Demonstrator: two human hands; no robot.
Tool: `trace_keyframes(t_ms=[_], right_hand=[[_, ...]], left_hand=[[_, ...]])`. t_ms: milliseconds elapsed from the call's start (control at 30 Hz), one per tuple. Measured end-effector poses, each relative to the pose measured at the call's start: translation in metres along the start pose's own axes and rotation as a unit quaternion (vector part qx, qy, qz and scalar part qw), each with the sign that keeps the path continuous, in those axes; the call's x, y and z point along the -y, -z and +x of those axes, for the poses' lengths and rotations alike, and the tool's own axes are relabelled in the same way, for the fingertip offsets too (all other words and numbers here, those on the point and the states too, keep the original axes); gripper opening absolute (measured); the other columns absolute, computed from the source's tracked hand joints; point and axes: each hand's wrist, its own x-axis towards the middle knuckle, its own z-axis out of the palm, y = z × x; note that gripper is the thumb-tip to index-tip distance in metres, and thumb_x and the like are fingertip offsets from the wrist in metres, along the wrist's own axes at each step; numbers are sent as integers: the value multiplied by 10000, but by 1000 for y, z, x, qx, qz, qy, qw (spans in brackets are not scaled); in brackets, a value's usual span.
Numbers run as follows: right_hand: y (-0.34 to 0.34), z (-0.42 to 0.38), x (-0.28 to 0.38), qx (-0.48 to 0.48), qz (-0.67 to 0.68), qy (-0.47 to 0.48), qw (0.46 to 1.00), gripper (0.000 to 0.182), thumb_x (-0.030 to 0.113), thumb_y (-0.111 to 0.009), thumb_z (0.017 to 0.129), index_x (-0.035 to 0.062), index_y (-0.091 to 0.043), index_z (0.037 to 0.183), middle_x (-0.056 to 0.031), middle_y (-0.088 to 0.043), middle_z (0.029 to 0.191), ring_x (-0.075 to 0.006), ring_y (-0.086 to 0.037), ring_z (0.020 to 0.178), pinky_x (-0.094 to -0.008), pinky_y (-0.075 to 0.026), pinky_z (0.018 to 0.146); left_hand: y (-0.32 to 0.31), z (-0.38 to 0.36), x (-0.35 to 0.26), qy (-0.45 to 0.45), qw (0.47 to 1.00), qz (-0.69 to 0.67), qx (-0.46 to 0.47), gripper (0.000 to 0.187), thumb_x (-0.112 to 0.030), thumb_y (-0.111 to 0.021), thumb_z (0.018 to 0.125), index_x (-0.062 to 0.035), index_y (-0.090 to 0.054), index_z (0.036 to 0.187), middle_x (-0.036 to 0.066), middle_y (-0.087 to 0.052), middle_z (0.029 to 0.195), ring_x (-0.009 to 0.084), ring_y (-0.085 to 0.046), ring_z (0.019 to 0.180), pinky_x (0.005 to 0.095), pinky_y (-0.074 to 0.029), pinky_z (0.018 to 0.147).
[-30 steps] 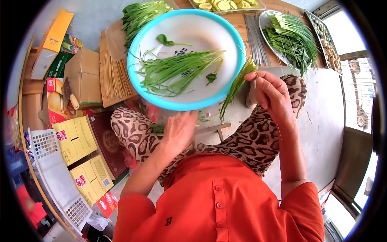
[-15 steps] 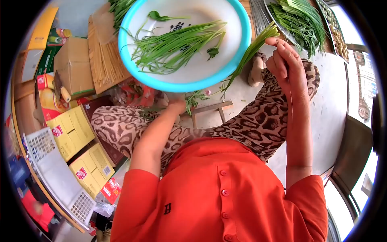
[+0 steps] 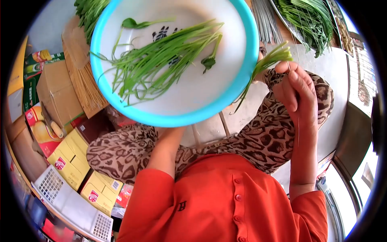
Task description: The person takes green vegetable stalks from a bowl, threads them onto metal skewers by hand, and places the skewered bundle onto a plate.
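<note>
A white basin with a turquoise rim [image 3: 177, 120] holds a loose bunch of long green stems [image 3: 165, 56] and a few separate leafy sprigs. To its right, my right hand [image 3: 297, 86] is closed, with the pale ends of a small bunch of greens [image 3: 268, 60] at its fingertips. A thin wire or skewer also runs through that hand and down along the forearm. My left forearm [image 3: 171, 141] reaches under the near edge of the basin, which hides my left hand.
Thin metal skewers [image 3: 266, 24] and a tray of greens [image 3: 308, 24] lie at the upper right. Wooden skewers [image 3: 86, 82], a cardboard box [image 3: 58, 90], a knife [image 3: 52, 124], yellow boxes [image 3: 72, 159] and a white plastic basket [image 3: 74, 203] stand on the left.
The basin appears larger and lower in view and now covers my left hand, which showed before near some leafy scraps. My right hand with its greens sits slightly lower and further right.
</note>
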Motion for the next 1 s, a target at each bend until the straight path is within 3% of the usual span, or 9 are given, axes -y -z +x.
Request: trace_keyframes(t_ms=[333,567,633,667,733,800,867,933,1000], right_hand=[[-3,-6,4,60,8,17,998,274,193,-434,989,1,-596,1097,67,-363,512,-23,-289,442,-178,-218,456],[2,-6,-2,46,9,39,998,251,167,-442,995,-3,-584,1114,60,-384,542,-25,-324,453,-174,-252,437],[0,-8,-1,51,-3,33,998,240,172,-438,1000,26,-589,1115,40,-451,589,-30,-343,468,-173,-261,435],[-1,-8,-2,57,-6,33,998,236,173,-435,1002,37,-590,1115,33,-475,607,-34,-348,469,-174,-264,436],[0,-7,-4,110,48,42,992,232,168,-437,999,40,-599,1104,-7,-551,677,-71,-404,506,-181,-317,473],[-6,-14,0,127,63,35,989,233,168,-429,1001,41,-590,1112,-10,-561,700,-70,-402,506,-179,-307,468],[-16,-25,9,144,65,35,987,234,180,-436,1000,50,-586,1125,-1,-561,709,-52,-345,455,-179,-267,430],[-34,-40,22,146,61,39,987,244,195,-439,1006,43,-579,1136,9,-553,689,-35,-302,396,-183,-224,383],[-50,-57,37,153,49,53,986,255,215,-498,987,47,-578,1161,19,-537,681,-27,-294,405,-181,-216,389]], left_hand=[[15,-79,-24,-94,985,124,-74,212,-161,-598,836,-48,-663,1002,162,-661,984,359,-635,925,445,-503,758],[77,-283,-57,-184,930,-143,-283,114,-116,-620,779,-28,-630,852,194,-654,823,390,-630,811,468,-498,679],[80,-322,-55,-148,910,-211,-324,118,-93,-682,780,-30,-631,865,111,-642,715,266,-633,656,379,-467,580],[84,-342,-56,-148,906,-205,-340,118,-93,-682,780,-30,-631,865,111,-642,715,266,-633,656,379,-467,580],[85,-377,-58,-88,795,-476,-365,121,-93,-669,839,-31,-613,928,17,-592,688,95,-554,611,266,-428,546],[74,-388,-53,-165,663,-595,-423,103,-85,-649,882,-22,-603,949,-50,-547,697,-5,-449,617,172,-349,525],[78,-402,-61,-177,623,-613,-453,85,-82,-628,900,-14,-600,943,-45,-545,694,7,-444,594,169,-329,496],[84,-404,-68,-227,534,-676,-455,94,-80,-627,901,-9,-592,951,-40,-525,675,13,-426,569,171,-308,472],[93,-402,-79,-248,520,-671,-466,102,-86,-632,899,-7,-588,946,-41,-505,657,20,-404,540,174,-298,463]])
